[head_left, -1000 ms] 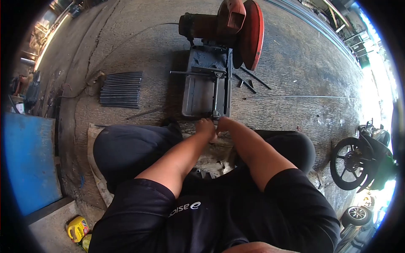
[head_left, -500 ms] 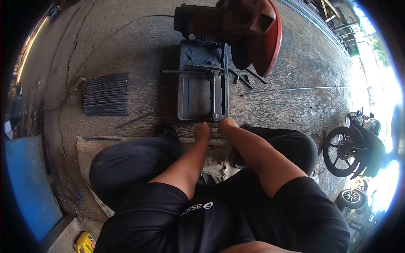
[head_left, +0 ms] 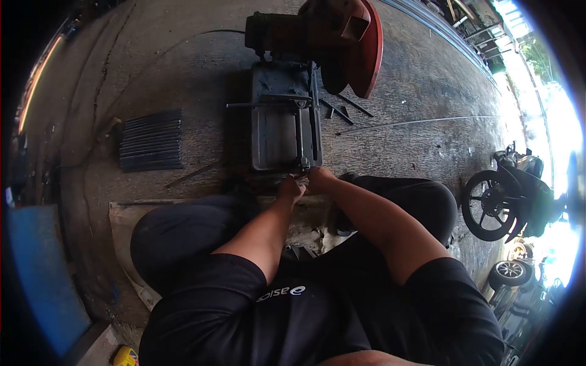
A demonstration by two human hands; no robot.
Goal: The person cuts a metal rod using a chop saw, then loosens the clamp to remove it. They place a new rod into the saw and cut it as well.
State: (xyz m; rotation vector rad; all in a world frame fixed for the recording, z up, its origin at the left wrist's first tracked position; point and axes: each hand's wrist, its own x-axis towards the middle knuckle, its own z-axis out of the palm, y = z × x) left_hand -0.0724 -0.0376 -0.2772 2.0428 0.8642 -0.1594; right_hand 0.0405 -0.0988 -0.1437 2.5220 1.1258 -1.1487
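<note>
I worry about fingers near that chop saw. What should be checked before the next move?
1. Raised saw head clear of base: ok.
2. Both left hand and right hand at base's near end, far from red guard: ok.
3. Workpiece clamped in vise: cannot tell.
4. Floor by guard clear: not ok, loose offcuts lie there.
5. Gloves: not ok, hands bare.

One saw (head_left: 284, 122) at 12 o'clock. One stack of metal bars (head_left: 151, 140) at 10 o'clock. One long rod (head_left: 421, 124) at 2 o'clock. One motorcycle (head_left: 506, 198) at 3 o'clock. One loose wheel (head_left: 510, 273) at 4 o'clock. Two hands at centre: left hand (head_left: 290, 189), right hand (head_left: 318, 177). One yellow bottle (head_left: 125, 355) at 7 o'clock.
</note>
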